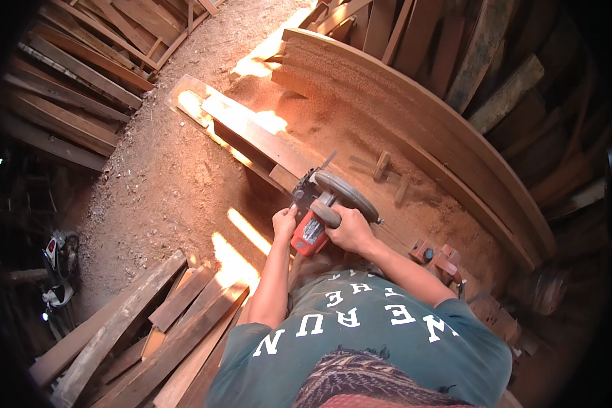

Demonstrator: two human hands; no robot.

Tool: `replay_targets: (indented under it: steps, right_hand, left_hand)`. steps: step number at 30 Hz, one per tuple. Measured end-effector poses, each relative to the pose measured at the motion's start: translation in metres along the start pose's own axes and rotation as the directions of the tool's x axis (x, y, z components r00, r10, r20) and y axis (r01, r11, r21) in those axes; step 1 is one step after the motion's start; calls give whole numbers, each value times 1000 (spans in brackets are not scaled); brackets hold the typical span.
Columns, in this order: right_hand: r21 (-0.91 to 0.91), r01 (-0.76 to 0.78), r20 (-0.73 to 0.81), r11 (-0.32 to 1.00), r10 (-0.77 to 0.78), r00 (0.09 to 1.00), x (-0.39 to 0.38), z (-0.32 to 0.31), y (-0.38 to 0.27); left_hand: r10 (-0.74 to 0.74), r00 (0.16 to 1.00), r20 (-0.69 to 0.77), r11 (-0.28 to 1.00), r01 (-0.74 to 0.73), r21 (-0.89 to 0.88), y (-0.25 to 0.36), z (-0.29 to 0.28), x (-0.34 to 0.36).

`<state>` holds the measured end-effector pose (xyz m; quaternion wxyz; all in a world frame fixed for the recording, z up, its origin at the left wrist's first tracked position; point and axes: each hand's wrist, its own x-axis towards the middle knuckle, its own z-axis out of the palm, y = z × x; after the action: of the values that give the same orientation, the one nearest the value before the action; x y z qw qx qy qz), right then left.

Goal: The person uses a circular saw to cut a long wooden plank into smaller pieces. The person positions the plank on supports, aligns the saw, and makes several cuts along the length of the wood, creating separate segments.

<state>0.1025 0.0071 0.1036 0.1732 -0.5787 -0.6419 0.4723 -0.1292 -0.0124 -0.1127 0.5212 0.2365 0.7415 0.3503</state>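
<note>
A circular saw [311, 233] with a red motor housing and a grey round blade guard rests over a long wooden plank [279, 149] in front of me. My right hand [352, 230] wraps round the saw's rear handle. On the other side, my left hand [285, 221] is closed, its fingertips pinching the metal edge of the saw near its base. Under the saw, a short wood block [283, 178] lies along the plank's left side. The blade's cutting edge is mostly hidden by the guard and base.
A long curved board [415, 88] stands on edge at the right, with sawdust along it. Small wooden pieces [382, 166] lie beyond the saw. Stacked lumber [75, 88] fills the far left, more planks [163, 326] the near left. A red power tool [449, 262] sits right of me.
</note>
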Motion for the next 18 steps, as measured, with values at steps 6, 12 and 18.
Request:
replay_targets:
  steps: [6,12,18]
  right_hand:
    - [1,39,-16,999,-39,999,4,0,-6]
    - [-13,28,-3,1000,-28,1000,11,7,-1]
    - [-14,6,14,1000,-6,1000,15,7,-12]
  left_hand:
    - [-18,1000,16,999,18,-37,6,-7,-2]
    - [-37,999,35,995,40,-88,19,-12,-3]
    - [-21,997,77,989,32,-146,25,-21,-1]
